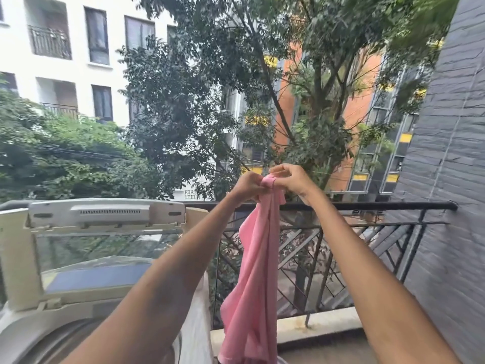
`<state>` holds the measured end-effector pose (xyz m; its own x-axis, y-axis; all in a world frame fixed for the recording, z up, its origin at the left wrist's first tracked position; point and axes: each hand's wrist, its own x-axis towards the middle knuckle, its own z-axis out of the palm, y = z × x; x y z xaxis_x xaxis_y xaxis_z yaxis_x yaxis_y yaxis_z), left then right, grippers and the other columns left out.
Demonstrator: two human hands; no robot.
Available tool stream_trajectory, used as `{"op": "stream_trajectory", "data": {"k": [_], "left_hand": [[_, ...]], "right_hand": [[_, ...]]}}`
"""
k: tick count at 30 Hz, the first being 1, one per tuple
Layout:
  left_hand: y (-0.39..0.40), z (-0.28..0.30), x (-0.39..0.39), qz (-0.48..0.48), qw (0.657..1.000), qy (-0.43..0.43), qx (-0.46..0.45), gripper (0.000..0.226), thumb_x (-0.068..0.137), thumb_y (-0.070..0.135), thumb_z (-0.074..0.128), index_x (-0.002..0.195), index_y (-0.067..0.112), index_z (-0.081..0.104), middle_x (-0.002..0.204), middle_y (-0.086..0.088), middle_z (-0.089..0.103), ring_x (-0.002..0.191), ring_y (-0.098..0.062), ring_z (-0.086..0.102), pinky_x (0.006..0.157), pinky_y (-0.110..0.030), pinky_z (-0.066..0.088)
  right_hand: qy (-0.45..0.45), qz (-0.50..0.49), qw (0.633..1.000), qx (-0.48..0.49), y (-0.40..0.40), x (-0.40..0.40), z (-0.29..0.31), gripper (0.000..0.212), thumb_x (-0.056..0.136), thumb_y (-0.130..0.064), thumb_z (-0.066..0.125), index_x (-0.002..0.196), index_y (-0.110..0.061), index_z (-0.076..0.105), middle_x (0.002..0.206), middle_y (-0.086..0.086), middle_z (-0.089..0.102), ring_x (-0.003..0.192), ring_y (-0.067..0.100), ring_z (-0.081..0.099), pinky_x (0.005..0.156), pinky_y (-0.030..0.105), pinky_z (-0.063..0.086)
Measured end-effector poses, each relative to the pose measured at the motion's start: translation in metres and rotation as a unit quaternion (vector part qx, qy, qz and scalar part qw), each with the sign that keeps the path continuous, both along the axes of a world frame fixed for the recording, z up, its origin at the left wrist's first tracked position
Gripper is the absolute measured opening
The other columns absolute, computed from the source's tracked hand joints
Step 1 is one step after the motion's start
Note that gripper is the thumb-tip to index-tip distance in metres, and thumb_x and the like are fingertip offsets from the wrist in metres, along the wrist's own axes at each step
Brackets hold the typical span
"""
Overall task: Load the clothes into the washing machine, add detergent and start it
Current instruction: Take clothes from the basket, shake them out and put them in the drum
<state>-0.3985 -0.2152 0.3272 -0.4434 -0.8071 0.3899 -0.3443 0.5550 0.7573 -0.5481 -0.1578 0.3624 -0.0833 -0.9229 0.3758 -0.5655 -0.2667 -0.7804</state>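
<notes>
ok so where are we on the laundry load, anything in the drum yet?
Done: washing machine lid is up, drum opening exposed at lower left; its contents aren't visible. In hand: both hands, left hand and right hand, pinch the top of a pink garment held up beside the machine, in front of the balcony railing. Left: drop it in, detergent, start. No detergent in view.

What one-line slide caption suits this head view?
Both hands pinch a pink garment beside the open-lidded washing machine.

both bare arms reached forward and up, nearly straight, wrists close together. the left hand [248, 186] and right hand [291, 179] sat just beside each other, fingers curled, each pinching the top of a pink cloth [253, 285].
</notes>
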Motion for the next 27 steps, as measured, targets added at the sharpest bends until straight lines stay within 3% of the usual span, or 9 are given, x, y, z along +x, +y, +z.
{"op": "stream_trajectory", "data": {"k": [5,8,11,13,17,20,22,25,27], "left_hand": [[0.000,0.015,0.001,0.049,0.992,0.114,-0.009,0.017,0.082,0.008,0.068,0.086,-0.008,0.067,0.089,-0.027,0.068,0.064,-0.023,0.063,0.072,-0.046,0.058],[0.007,0.038,0.007,0.045,0.981,0.188,-0.005,0.009,0.083,0.011,0.069,0.078,0.005,0.066,0.085,-0.020,0.069,0.064,-0.021,0.064,0.073,-0.046,0.058],[0.005,0.056,0.024,0.064,0.974,0.216,-0.011,0.009,0.083,0.014,0.069,0.076,0.010,0.066,0.082,-0.019,0.069,0.065,-0.025,0.065,0.074,-0.048,0.057],[0.001,0.062,0.041,0.091,0.970,0.227,-0.008,0.010,0.083,0.015,0.069,0.076,0.008,0.066,0.086,-0.023,0.069,0.070,-0.028,0.065,0.074,-0.050,0.057],[-0.018,0.059,0.084,0.171,0.958,0.231,0.007,0.015,0.084,0.019,0.070,0.072,0.010,0.066,0.083,-0.019,0.070,0.076,-0.032,0.070,0.071,-0.048,0.058],[-0.037,0.047,0.111,0.209,0.957,0.197,0.032,0.016,0.080,0.020,0.073,0.077,0.005,0.068,0.087,-0.021,0.071,0.083,-0.034,0.070,0.072,-0.050,0.058],[-0.041,0.041,0.120,0.212,0.960,0.180,0.042,0.013,0.079,0.015,0.072,0.080,0.003,0.067,0.089,-0.021,0.070,0.080,-0.032,0.070,0.072,-0.050,0.058],[-0.030,0.039,0.123,0.196,0.967,0.164,0.026,0.006,0.080,0.005,0.068,0.085,0.005,0.063,0.093,-0.019,0.068,0.074,-0.026,0.068,0.068,-0.042,0.060],[-0.020,0.043,0.121,0.172,0.972,0.156,0.012,0.007,0.082,0.003,0.066,0.084,0.008,0.061,0.086,-0.014,0.067,0.071,-0.024,0.068,0.059,-0.036,0.060]], "right_hand": [[0.095,-0.004,0.993,0.072,0.007,-0.020,-0.073,0.054,0.072,-0.032,0.077,0.122,-0.019,0.060,0.120,0.001,0.062,0.106,0.020,0.060,0.079,0.034,0.052],[0.187,-0.014,0.967,0.175,0.012,-0.008,-0.141,0.058,0.064,-0.054,0.064,0.108,-0.016,0.067,0.105,0.001,0.069,0.093,0.017,0.065,0.069,0.024,0.044],[0.165,-0.059,0.964,0.199,0.007,-0.002,-0.170,0.028,0.081,-0.039,0.066,0.080,-0.012,0.070,0.082,0.008,0.072,0.074,0.023,0.068,0.058,0.026,0.048],[0.124,-0.064,0.974,0.180,0.006,-0.008,-0.158,0.027,0.078,-0.032,0.073,0.073,-0.006,0.071,0.073,0.012,0.072,0.062,0.021,0.069,0.057,0.030,0.055],[0.083,-0.065,0.984,0.147,0.010,-0.017,-0.101,0.015,0.079,-0.003,0.069,0.085,0.011,0.069,0.046,-0.006,0.061,0.039,0.001,0.058,0.044,0.016,0.047],[-0.017,-0.095,0.991,0.090,0.003,-0.012,-0.053,0.014,0.072,0.011,0.063,0.067,-0.001,0.067,0.055,0.003,0.064,0.055,0.016,0.064,0.065,0.033,0.058],[-0.107,-0.102,0.988,0.046,-0.004,-0.003,-0.023,0.022,0.075,0.008,0.063,0.065,-0.011,0.067,0.063,0.006,0.068,0.065,0.024,0.065,0.071,0.045,0.057],[-0.176,-0.119,0.977,-0.032,-0.011,0.014,0.038,0.012,0.082,-0.007,0.067,0.072,-0.013,0.066,0.072,0.004,0.071,0.069,0.018,0.066,0.056,0.028,0.054],[-0.182,-0.134,0.970,-0.091,-0.015,0.028,0.079,0.008,0.083,-0.014,0.068,0.075,-0.013,0.065,0.079,0.005,0.069,0.072,0.018,0.068,0.059,0.030,0.057]]}}
